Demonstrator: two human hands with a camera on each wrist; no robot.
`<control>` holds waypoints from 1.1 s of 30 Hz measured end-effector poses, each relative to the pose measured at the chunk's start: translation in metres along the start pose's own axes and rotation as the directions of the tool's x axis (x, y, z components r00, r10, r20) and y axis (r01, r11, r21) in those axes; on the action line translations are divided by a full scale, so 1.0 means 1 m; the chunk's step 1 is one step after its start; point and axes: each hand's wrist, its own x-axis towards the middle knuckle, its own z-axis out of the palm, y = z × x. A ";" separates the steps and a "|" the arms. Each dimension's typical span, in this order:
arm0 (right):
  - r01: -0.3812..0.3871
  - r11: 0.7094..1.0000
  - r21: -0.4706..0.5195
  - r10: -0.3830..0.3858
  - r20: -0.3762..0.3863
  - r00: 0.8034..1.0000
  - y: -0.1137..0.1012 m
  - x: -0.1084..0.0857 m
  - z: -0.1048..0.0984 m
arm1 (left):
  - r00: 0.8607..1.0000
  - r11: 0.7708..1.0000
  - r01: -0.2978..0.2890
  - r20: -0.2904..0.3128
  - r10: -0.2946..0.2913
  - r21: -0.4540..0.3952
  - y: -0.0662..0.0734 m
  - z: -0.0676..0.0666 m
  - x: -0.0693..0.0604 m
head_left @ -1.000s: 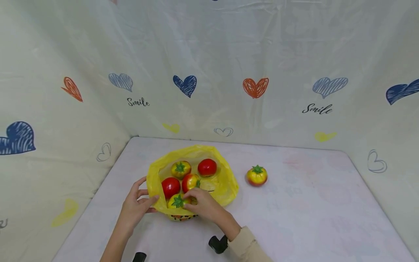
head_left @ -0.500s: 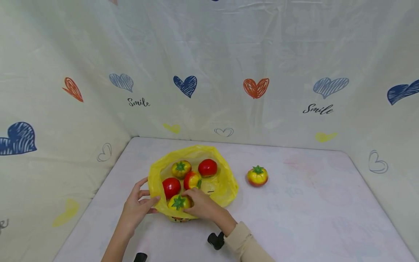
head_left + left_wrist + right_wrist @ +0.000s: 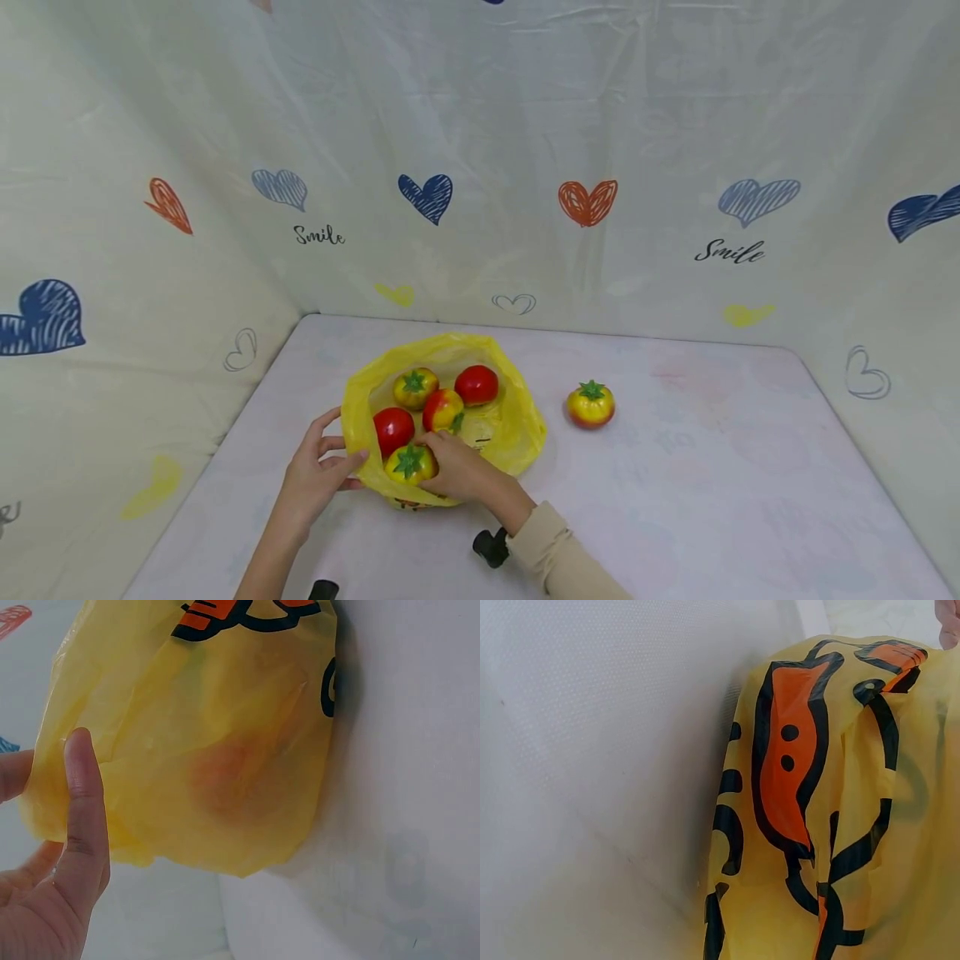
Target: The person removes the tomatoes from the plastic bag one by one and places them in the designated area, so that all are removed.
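A yellow plastic bag (image 3: 522, 417) stands with its mouth wide, holding several red and yellow toy tomatoes. My left hand (image 3: 315, 475) grips the bag's left rim; in the left wrist view the thumb of that hand (image 3: 82, 825) lies on the outside of the bag (image 3: 225, 772). Inside the mouth, my right hand (image 3: 461, 471) holds the nearest yellow tomato (image 3: 409, 465) by its right side. Beside it lie a red tomato (image 3: 393, 429) and a red-yellow one (image 3: 442, 410). The right wrist view shows the printed bag side (image 3: 795, 750), with the right hand's grip hidden.
Farther back in the bag are a yellow-green tomato (image 3: 415, 388) and a red one (image 3: 476, 384). Another yellow-red tomato (image 3: 590, 405) sits on the white table (image 3: 712, 467) right of the bag. A patterned curtain (image 3: 510, 125) hangs behind.
My right hand has shifted slightly left along the nearest tomato, its fingers now closer round it. The middle red-yellow tomato has rolled a little to the right. The left hand stays at the rim.
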 end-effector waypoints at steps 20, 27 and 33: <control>-0.006 0.999 0.046 0.006 -0.019 1.000 0.004 0.000 0.004 | 1.000 1.000 0.001 0.005 -0.001 -0.015 0.000 0.000 -0.001; 0.028 0.997 0.068 -0.026 -0.032 0.999 0.005 0.003 0.005 | 1.000 1.000 0.003 0.003 -0.003 -0.013 -0.001 -0.001 -0.002; 0.038 0.999 0.031 -0.039 0.018 0.999 0.003 0.006 0.007 | 1.000 1.000 0.004 0.006 -0.004 -0.018 -0.002 -0.001 -0.002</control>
